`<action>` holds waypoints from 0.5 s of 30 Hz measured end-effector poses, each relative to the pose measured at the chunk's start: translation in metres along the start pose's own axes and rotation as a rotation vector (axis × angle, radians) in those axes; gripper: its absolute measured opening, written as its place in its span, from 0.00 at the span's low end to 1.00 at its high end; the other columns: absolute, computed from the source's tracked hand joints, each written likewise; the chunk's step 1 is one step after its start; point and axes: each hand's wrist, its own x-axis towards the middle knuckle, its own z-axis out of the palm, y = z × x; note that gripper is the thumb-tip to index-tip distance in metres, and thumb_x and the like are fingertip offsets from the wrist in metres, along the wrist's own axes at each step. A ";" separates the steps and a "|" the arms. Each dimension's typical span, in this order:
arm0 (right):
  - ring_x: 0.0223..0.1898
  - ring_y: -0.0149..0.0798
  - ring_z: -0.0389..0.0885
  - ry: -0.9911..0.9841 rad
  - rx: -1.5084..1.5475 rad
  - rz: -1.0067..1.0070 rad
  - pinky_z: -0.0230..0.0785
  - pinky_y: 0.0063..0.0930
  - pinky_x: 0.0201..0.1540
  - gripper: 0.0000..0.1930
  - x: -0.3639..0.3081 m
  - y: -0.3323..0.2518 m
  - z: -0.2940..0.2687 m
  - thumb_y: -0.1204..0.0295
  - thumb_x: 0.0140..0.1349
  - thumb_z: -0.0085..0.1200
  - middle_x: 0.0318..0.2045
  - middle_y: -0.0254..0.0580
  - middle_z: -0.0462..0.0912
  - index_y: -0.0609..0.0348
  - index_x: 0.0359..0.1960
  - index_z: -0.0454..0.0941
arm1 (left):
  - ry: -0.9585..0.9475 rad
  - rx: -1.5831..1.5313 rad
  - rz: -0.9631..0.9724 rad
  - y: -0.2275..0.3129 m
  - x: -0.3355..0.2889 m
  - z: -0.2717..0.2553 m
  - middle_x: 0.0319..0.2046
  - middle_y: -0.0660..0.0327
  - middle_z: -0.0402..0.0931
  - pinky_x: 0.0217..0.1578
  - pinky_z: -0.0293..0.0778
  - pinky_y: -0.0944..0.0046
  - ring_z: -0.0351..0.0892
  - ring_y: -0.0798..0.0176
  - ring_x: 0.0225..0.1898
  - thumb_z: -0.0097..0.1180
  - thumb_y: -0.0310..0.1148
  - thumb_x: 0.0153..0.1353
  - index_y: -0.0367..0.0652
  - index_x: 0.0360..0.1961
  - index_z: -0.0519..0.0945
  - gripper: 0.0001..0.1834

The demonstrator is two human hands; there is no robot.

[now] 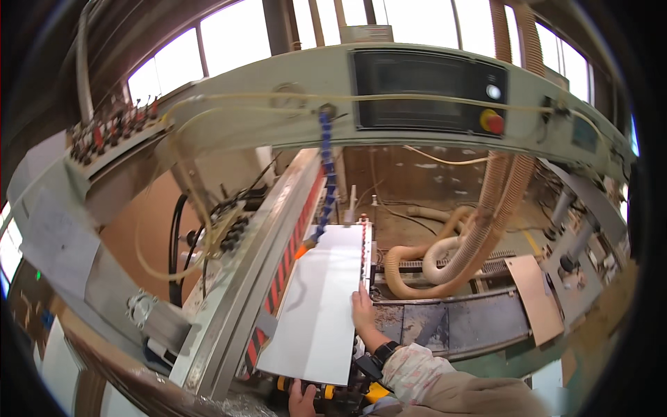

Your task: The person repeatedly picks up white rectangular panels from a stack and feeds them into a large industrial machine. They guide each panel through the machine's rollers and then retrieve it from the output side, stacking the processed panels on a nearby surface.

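Room: a woodworking shop with tall bright windows behind a large grey machine (278, 83) whose arched beam spans the view.
Panel: a long white board (321, 306) lies flat on the machine bed, its length running away from the person, its left edge close along a slanted metal rail (250, 278) marked with red stripes.
Right hand: the right hand (362, 309) rests with fingers spread flat on the board's right edge, about halfway along, pressing on it rather than gripping; a dark watch sits on the wrist.
Left hand: the left hand (301, 399) is at the board's near end at the bottom of the view, touching the edge; whether its fingers curl under the board I cannot tell.
Nozzle: a blue segmented hose (326, 181) hangs from the beam, its orange tip just over the board's far left corner.
Control box: a dark screen panel (417, 90) with a red button (495, 123) sits on the beam.
Hoses: tan ribbed extraction hoses (479, 229) loop down to the right of the board.
Offcut: a brown board piece (535, 295) lies well apart on the right.
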 end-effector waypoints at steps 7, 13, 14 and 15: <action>0.57 0.52 0.62 0.024 -0.125 0.028 0.53 0.36 0.58 0.25 -0.002 -0.003 -0.004 0.58 0.63 0.35 0.55 0.56 0.64 0.58 0.59 0.58 | 0.021 0.100 -0.040 0.051 -0.028 0.021 0.56 0.56 0.55 0.52 0.56 0.67 0.57 0.63 0.53 0.46 0.29 0.60 0.30 0.59 0.57 0.27; 0.55 0.58 0.62 0.132 -0.144 -0.082 0.56 0.46 0.54 0.25 0.010 0.030 0.012 0.57 0.60 0.41 0.51 0.58 0.66 0.56 0.56 0.61 | 0.027 -0.027 -0.099 0.034 -0.035 0.021 0.59 0.55 0.54 0.56 0.55 0.64 0.57 0.59 0.58 0.45 0.29 0.61 0.32 0.58 0.60 0.24; 0.53 0.57 0.63 0.154 -0.140 -0.085 0.58 0.47 0.51 0.25 0.015 0.040 0.012 0.57 0.60 0.42 0.50 0.56 0.67 0.56 0.56 0.61 | -0.068 -0.009 -0.123 0.018 -0.029 0.004 0.57 0.55 0.59 0.54 0.59 0.63 0.62 0.59 0.55 0.45 0.30 0.62 0.33 0.57 0.61 0.23; 0.51 0.56 0.65 0.204 -0.161 -0.136 0.59 0.49 0.49 0.25 0.013 0.042 0.017 0.56 0.59 0.42 0.48 0.55 0.68 0.55 0.55 0.61 | -0.095 -0.049 -0.126 0.011 -0.034 -0.003 0.53 0.56 0.64 0.52 0.62 0.62 0.64 0.59 0.52 0.46 0.33 0.62 0.34 0.57 0.62 0.23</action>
